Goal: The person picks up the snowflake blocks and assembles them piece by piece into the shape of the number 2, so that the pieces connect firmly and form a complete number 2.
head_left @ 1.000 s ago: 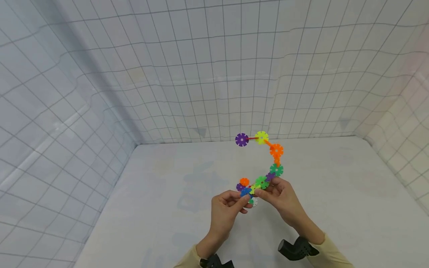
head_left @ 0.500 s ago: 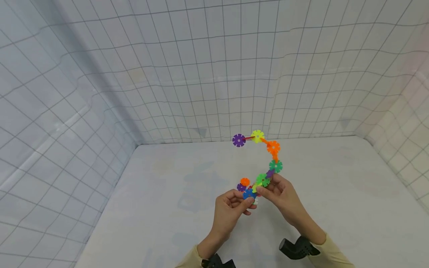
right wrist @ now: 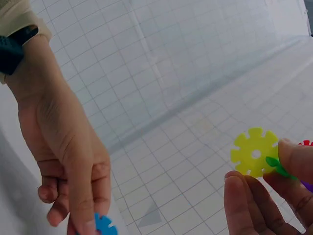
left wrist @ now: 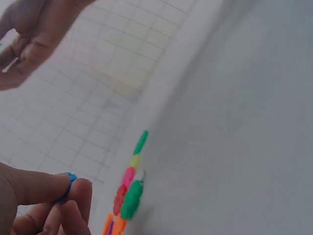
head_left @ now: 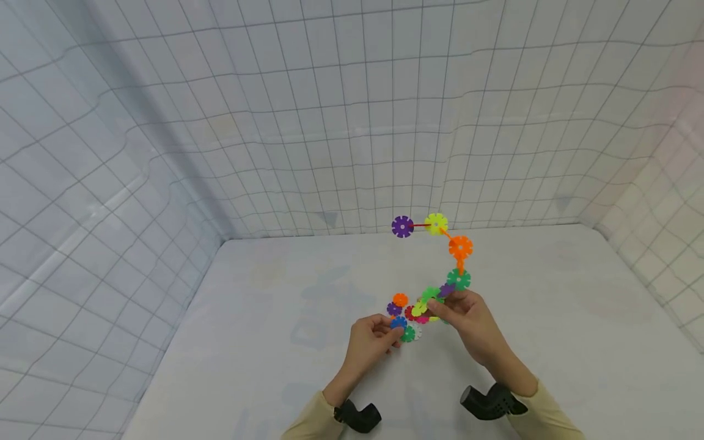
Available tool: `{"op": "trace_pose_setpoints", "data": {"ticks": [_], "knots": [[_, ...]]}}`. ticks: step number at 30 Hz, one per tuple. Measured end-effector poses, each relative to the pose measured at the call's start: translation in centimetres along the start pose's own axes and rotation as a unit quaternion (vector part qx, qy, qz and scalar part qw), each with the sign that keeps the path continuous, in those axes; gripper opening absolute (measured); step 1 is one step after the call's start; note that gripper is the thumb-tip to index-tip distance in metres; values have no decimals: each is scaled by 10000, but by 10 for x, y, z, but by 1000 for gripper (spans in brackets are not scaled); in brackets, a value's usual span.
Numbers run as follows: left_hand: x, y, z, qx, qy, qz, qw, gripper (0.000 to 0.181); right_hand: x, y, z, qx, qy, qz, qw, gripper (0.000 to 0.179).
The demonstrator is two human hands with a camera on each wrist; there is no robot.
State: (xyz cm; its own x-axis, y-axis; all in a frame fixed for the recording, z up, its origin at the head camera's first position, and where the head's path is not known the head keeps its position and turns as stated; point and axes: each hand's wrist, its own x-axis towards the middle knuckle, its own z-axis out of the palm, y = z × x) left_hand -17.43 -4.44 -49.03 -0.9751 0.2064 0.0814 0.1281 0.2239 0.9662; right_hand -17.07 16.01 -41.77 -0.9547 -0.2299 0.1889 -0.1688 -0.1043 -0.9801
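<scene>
My left hand [head_left: 370, 343] pinches a blue notched plastic disc [head_left: 398, 322] between thumb and fingers; the same blue disc [right wrist: 105, 225] shows in the right wrist view. My right hand [head_left: 474, 322] grips the lower end of a curved chain of linked discs, its thumb over a bright green disc [head_left: 431, 295]. At that end a yellow disc [right wrist: 254, 151] sticks out toward the left hand, apart from the blue one. From the right hand the chain arcs up through a teal-green disc [head_left: 459, 280], an orange disc [head_left: 460, 247] and a yellow-green disc [head_left: 436, 223] to a purple disc [head_left: 403, 227].
Several loose discs lie on the white table [head_left: 264, 366] below and between the hands, among them an orange disc [head_left: 400, 299], a green disc [head_left: 407, 333] and a red disc [head_left: 410, 313]. White grid-patterned curtains [head_left: 352, 122] enclose the back and sides.
The blue disc in my left hand, earlier against the chain's yellow end, has come away to the left. The chain first shifted slightly left, then back right with my right hand.
</scene>
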Motion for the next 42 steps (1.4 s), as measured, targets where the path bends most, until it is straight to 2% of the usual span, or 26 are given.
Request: {"op": "trace_pose_setpoints", "data": {"ticks": [2,5,8,10,11,13,14,15,16,17,19,21,24,25,28,31,34,36,37,40,42], "knots": [[2,-11,-1,575,-136,-92,9982,14,1,1,0,109,-107,3,9999,8],[4,-23,-1,1144,-279,-96,9930,15,1,2,0,98,-323,-199,9992,12],[6,-27,-1,1689,-203,69,9854,17,2,3,0,36,-440,-385,9983,18],[5,-24,-2,2127,-28,275,9767,24,2,3,1,-13,-465,-438,9980,19],[4,-20,-2,2272,80,401,9730,27,2,3,1,-18,-470,-456,9979,19],[2,-9,-3,2364,306,894,9671,32,2,4,2,2,-466,-490,9977,18],[1,-2,-3,2273,445,1244,9648,34,2,5,3,29,-466,-509,9976,17],[0,5,-3,2167,622,1722,9589,35,2,6,4,53,-453,-530,9976,16],[-2,12,-3,1980,774,2224,9515,37,2,7,5,72,-433,-549,9975,15],[-3,20,-3,1835,892,2731,9401,36,2,8,6,78,-409,-540,9977,15],[-6,32,-2,1762,1120,3616,9086,33,1,9,9,45,-320,-487,9983,15],[-9,38,0,1854,1331,4205,8781,29,1,10,13,-25,-220,-416,9989,15],[-10,38,1,2231,1638,4680,8393,16,-2,10,18,-227,-69,-316,9992,16],[-10,37,1,2323,1703,4787,8294,13,-2,10,19,-290,-22,-309,9991,17],[-10,35,0,2514,1866,5060,8037,9,-4,10,22,-496,135,-300,9982,18],[-10,36,0,2750,1923,5254,7819,10,-6,9,26,-639,299,-320,9970,19],[-9,37,0,2984,1991,5487,7551,13,-7,9,29,-806,439,-356,9951,19],[-9,37,0,3051,1997,5593,7444,15,-8,10,31,-913,507,-367,9939,20],[-9,37,0,3049,1988,5627,7422,16,-8,10,31,-957,537,-364,9933,20],[-10,35,1,3020,1895,5683,7416,12,-7,12,32,-1017,747,-356,9914,20],[-10,33,2,3000,1785,5661,7467,11,-6,13,31,-1081,973,-397,9886,18]]}}
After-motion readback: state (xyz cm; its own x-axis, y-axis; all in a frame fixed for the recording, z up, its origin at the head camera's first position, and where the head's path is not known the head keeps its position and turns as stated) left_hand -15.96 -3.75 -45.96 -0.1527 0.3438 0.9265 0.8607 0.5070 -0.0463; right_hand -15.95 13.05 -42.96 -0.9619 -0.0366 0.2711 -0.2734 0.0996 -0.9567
